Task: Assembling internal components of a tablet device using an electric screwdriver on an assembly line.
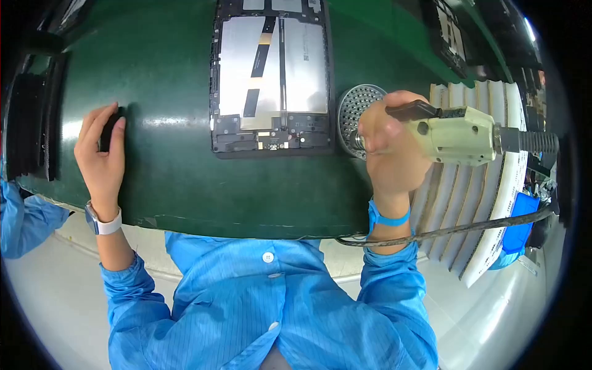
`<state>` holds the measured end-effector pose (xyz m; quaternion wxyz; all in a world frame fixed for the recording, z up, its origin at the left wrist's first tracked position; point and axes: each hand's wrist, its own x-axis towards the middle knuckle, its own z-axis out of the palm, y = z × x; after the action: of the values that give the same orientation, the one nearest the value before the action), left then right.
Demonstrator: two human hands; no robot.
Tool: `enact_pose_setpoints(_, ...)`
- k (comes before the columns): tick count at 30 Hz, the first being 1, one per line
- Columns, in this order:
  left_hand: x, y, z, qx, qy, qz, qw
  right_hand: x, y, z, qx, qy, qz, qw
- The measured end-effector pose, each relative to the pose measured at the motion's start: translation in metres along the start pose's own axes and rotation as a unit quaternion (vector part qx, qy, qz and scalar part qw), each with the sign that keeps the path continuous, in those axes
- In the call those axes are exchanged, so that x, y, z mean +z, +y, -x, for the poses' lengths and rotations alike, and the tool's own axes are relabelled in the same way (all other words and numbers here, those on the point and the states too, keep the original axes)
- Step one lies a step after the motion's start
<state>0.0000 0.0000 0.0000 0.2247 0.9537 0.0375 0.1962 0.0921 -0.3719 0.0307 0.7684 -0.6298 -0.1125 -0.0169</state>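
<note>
The green worktop (185, 185) is seen to carry, at the middle of its far edge, an opened tablet (270, 80) laid back-up with its cover off and its silver plates, ribbon cables and lower circuit board exposed, so the work appears part done. A pale electric screwdriver (456, 132) is gripped by the clenched fingers of the right hand (388, 145) toward the right edge, over a round perforated screw dish (354, 111) just beside the tablet. Near the left edge a small dark object (110, 129) is touched by the loosely curled left hand (102, 154); whether it is grasped cannot be told.
</note>
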Motion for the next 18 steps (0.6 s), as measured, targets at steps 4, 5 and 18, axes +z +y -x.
enact_pose_setpoints(4,0.002,-0.011,0.006,-0.129,0.026,0.115,0.985,0.004,0.002,0.0,0.022,0.008,0.023,0.999)
enact_pose_setpoints(5,0.002,-0.014,0.007,-0.169,0.051,0.164,0.97,0.005,0.004,-0.001,0.03,0.016,0.013,0.999)
enact_pose_setpoints(18,-0.006,-0.002,0.012,-0.142,0.025,0.207,0.968,0.002,0.007,0.0,0.018,0.029,-0.059,0.998)
